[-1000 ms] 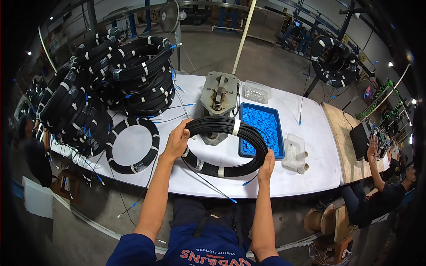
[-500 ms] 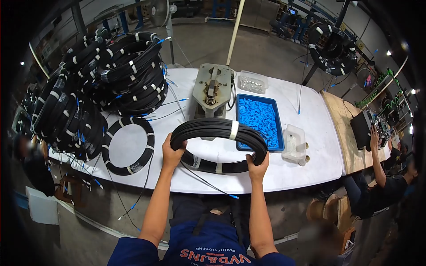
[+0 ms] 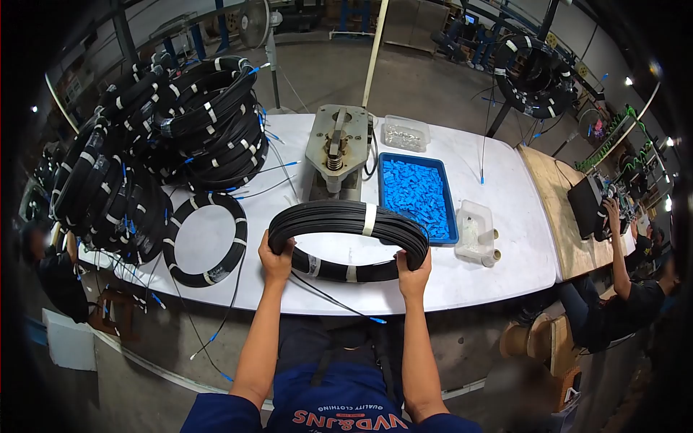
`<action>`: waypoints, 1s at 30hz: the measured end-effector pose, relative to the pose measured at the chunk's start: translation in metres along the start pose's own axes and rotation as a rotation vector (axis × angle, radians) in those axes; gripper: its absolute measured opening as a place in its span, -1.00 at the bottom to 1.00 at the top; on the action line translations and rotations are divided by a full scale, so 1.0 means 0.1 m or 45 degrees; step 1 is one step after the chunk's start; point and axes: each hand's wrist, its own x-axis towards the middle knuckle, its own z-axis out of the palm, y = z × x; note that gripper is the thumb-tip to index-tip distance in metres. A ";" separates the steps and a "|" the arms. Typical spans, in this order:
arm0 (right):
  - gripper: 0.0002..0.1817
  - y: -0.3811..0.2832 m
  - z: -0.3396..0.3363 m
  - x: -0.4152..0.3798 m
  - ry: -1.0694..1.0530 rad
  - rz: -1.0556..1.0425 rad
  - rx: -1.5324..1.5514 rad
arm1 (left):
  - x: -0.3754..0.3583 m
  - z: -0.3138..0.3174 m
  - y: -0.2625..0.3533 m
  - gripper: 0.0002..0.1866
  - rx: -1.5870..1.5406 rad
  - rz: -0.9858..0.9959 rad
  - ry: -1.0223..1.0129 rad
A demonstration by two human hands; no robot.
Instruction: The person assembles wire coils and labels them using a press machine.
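Observation:
Between my two hands is a thick coil of black cable, bound with white tape bands. It tilts up toward me over the near part of the table. My left hand is closed around the coil's left side, and my right hand grips its right side. A loose cable end with a blue connector hangs from the coil past the table's front edge. Just beyond the coil stands a metal press-like device. A flatter black cable coil lies on the table to the left.
Stacked cable coils fill the table's left side. A blue tray of small blue parts sits right of the device. Two clear plastic boxes, one behind and one in front, flank it. Another person's hand is at the far right.
The coil has come down slightly and its far side has dropped, leaving more of the device's base visible. Both hands keep their hold. The whole view has shifted a little.

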 end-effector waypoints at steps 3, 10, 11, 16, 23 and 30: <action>-0.64 0.04 -0.02 -0.04 -0.006 -0.097 -0.044 | -0.08 -0.07 -0.09 -0.80 0.049 0.054 0.005; -0.64 0.16 -0.06 -0.03 0.024 -0.141 -0.035 | -0.10 -0.09 -0.13 -0.72 0.097 0.112 -0.007; -0.66 0.17 -0.06 -0.02 0.010 -0.165 -0.052 | -0.09 -0.10 -0.14 -0.72 0.104 0.114 -0.008; -0.71 0.10 0.02 0.02 0.036 -0.123 -0.019 | 0.01 -0.01 -0.03 -0.79 0.096 0.044 -0.008; -0.72 0.04 0.09 0.06 0.112 -0.054 -0.030 | 0.08 0.07 -0.10 -0.78 -0.186 -0.124 -0.023; -0.73 0.11 0.12 0.10 0.197 0.036 -0.049 | -0.05 0.18 -0.21 -0.81 -0.287 -0.378 0.042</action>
